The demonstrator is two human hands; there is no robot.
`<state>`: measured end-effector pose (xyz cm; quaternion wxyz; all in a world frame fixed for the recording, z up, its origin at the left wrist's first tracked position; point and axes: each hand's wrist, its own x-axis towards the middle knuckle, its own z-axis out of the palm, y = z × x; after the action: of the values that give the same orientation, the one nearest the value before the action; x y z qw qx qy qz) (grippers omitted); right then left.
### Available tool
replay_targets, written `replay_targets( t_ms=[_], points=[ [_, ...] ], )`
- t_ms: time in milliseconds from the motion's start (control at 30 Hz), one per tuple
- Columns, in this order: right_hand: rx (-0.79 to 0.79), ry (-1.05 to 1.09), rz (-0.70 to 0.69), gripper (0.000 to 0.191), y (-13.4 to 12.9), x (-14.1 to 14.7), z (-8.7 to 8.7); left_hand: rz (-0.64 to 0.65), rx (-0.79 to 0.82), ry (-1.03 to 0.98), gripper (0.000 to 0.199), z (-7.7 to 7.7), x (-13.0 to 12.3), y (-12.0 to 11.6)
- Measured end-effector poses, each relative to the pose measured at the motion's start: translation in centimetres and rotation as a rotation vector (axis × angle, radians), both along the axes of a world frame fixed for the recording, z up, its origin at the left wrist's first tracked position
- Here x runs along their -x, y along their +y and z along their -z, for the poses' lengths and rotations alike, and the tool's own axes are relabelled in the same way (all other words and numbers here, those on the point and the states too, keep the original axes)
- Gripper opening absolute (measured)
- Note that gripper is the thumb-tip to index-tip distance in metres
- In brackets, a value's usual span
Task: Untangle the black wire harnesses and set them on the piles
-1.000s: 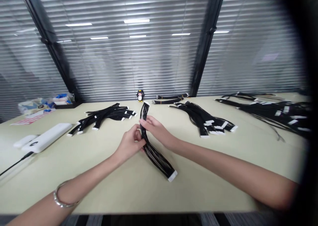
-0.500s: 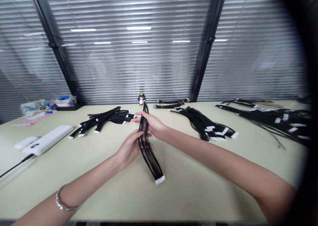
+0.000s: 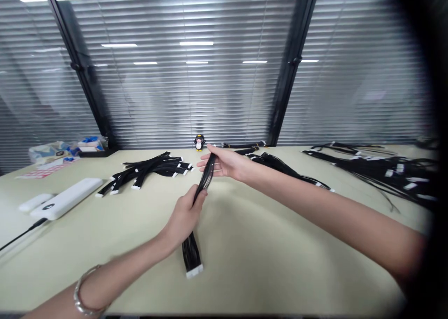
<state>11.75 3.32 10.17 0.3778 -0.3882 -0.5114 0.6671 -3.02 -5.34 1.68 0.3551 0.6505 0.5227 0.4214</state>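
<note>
My left hand is wrapped round the middle of a black flat wire harness. Its lower end, with a white connector, hangs below that hand, towards the table's front edge. The upper part of the harness runs away from me to my right hand. There the strands cross in front of the fingers, which are stretched to the left, and pass under the thumb. The far end of the harness is hidden by my right hand.
Left of my hands lies a pile of black harnesses; another pile is partly behind my right forearm. More cables spread at far right. A penguin figurine stands at the back. A white power bank lies left on the table.
My left hand has closed round the harness and its near end has swung left. My right hand has shifted slightly right, with its fingers more spread.
</note>
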Motion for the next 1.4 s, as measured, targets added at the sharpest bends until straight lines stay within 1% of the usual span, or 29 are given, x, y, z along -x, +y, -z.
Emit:
replay_targets(
  t_ms=[67,100,133,200,300,400,467,533,567,667,733,800,867,933,1033,1100,1200,1267,1400],
  points=[
    [0.008,-0.068,0.063,0.039,-0.2,0.0,-0.5,0.011,-0.035,0.025,0.039,-0.2,0.1,-0.1],
    [0.013,-0.084,0.094,0.038,-0.3,0.1,-0.8,0.024,-0.028,0.004,0.039,-0.2,0.0,0.0],
    [0.016,-0.073,0.117,0.036,-0.4,0.1,-1.0,0.042,-0.012,-0.033,0.040,-0.2,0.0,0.2],
    [0.014,0.019,0.133,0.031,-0.8,0.4,-1.3,0.089,0.031,-0.144,0.042,-0.1,0.0,0.6],
    [-0.002,0.191,0.130,0.031,-1.7,0.8,-1.7,0.208,0.155,-0.367,0.041,-0.1,-0.1,1.0],
    [0.007,0.269,0.133,0.033,-2.5,1.0,-1.8,0.320,0.319,-0.587,0.038,-0.2,0.0,0.9],
    [0.002,0.334,0.135,0.029,-2.8,1.1,-1.8,0.359,0.388,-0.674,0.035,-0.3,0.0,0.7],
    [-0.028,0.394,0.100,0.024,-3.2,1.1,-2.1,0.401,0.441,-0.719,0.033,-0.4,0.1,0.6],
    [-0.038,0.414,0.058,0.023,-3.5,1.1,-2.2,0.436,0.472,-0.729,0.033,-0.4,0.1,0.6],
    [-0.061,0.480,-0.086,0.025,-4.8,1.4,-3.0,0.577,0.570,-0.748,0.031,-0.4,0.5,0.6],
    [-0.100,0.531,-0.155,0.028,-5.9,1.8,-3.6,0.670,0.622,-0.769,0.029,-0.4,0.7,0.5],
    [-0.161,0.546,-0.196,0.029,-6.9,2.1,-4.1,0.740,0.642,-0.798,0.028,-0.4,0.7,0.3],
    [-0.224,0.515,-0.204,0.030,-7.4,2.5,-4.3,0.790,0.625,-0.803,0.030,-0.5,0.5,0.1],
    [-0.289,0.456,-0.182,0.029,-7.4,2.7,-4.2,0.784,0.564,-0.753,0.034,-0.6,0.1,-0.2],
    [-0.346,0.341,-0.120,0.028,-7.1,2.7,-3.2,0.681,0.463,-0.650,0.041,-0.8,-0.4,-0.1],
    [-0.361,0.272,-0.057,0.028,-6.9,2.4,-1.9,0.606,0.411,-0.640,0.044,-0.8,-0.4,0.2],
    [-0.392,0.196,0.041,0.029,-6.8,2.0,0.4,0.498,0.312,-0.655,0.036,-0.8,0.0,1.0],
    [-0.335,0.174,0.055,0.030,-6.7,1.8,1.9,0.453,0.274,-0.628,0.033,-0.7,0.3,1.4],
    [-0.092,0.197,0.095,0.032,-6.1,2.1,4.0,0.358,0.255,-0.549,0.035,0.0,0.4,1.9]
  ],
)
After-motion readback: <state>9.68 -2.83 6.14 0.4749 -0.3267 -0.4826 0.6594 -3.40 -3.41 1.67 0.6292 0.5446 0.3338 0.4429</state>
